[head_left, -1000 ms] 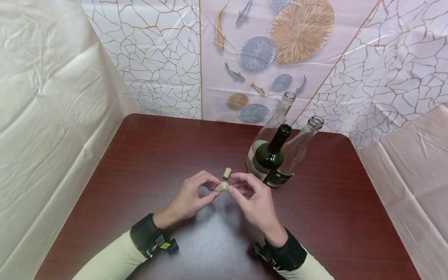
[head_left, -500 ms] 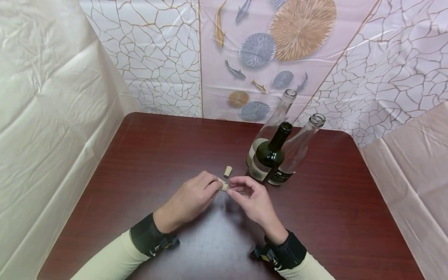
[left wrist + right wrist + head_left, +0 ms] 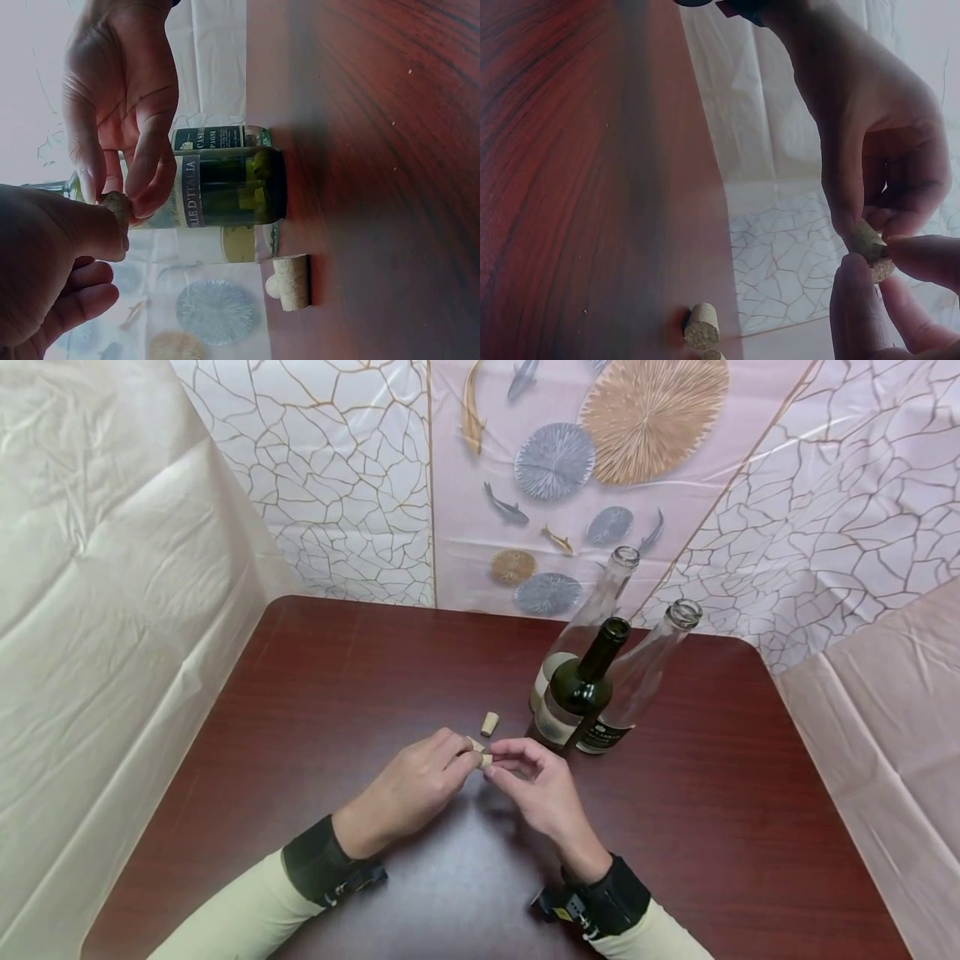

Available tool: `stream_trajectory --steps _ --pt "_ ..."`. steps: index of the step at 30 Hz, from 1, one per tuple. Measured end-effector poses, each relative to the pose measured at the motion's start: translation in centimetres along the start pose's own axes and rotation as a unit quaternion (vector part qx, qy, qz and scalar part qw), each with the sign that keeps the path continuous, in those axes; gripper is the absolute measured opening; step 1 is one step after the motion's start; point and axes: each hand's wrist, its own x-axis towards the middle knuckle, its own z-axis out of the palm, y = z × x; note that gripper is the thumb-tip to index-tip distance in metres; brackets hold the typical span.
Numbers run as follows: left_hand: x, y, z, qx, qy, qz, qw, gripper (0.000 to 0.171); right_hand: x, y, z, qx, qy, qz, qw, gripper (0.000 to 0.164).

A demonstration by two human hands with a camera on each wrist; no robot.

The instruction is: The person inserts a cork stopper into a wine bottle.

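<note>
Over the middle of the table, my left hand (image 3: pixel 416 785) and right hand (image 3: pixel 543 789) pinch the same small cork (image 3: pixel 486 760) from its two ends. The right wrist view shows this cork (image 3: pixel 868 247) tilted between the fingertips of both hands; much of it is covered by them. On the table just beyond, one cork (image 3: pixel 490 724) lies by itself in the head view. Another cork (image 3: pixel 476 744) shows only in part behind my left fingers. Low in the left wrist view, a cork (image 3: pixel 292 283) on the tabletop partly hides the other.
A dark green wine bottle (image 3: pixel 581 689) stands right of the hands, close to two clear bottles, one behind left (image 3: pixel 592 618) and one right (image 3: pixel 645 681). All are uncorked. Patterned sheeting (image 3: pixel 352 485) hangs behind and beside the dark red table (image 3: pixel 360 668).
My left hand has turned palm-down over the held cork, its fingers closing in and covering more of it. The right hand has barely moved. The view has shifted slightly.
</note>
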Motion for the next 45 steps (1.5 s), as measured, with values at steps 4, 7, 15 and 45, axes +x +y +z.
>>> stream_trajectory --steps 4,7,15,45 --pt "-0.1 0.0 0.2 -0.026 0.001 -0.016 0.9995 0.015 0.1 0.0 0.0 -0.006 0.012 0.026 1.000 0.022" --pt "-0.2 0.1 0.3 -0.046 0.001 -0.029 0.9985 0.016 0.1 0.1 0.1 -0.007 0.019 0.042 0.999 0.020" --pt "-0.5 0.3 0.8 -0.061 -0.005 -0.039 0.9974 0.018 0.0 0.2 0.1 -0.006 0.029 0.063 0.998 0.020" --pt "10.2 -0.7 1.3 -0.334 0.073 -0.198 0.9188 0.031 -1.7 0.6 -3.7 -0.034 0.080 0.043 0.995 0.021"
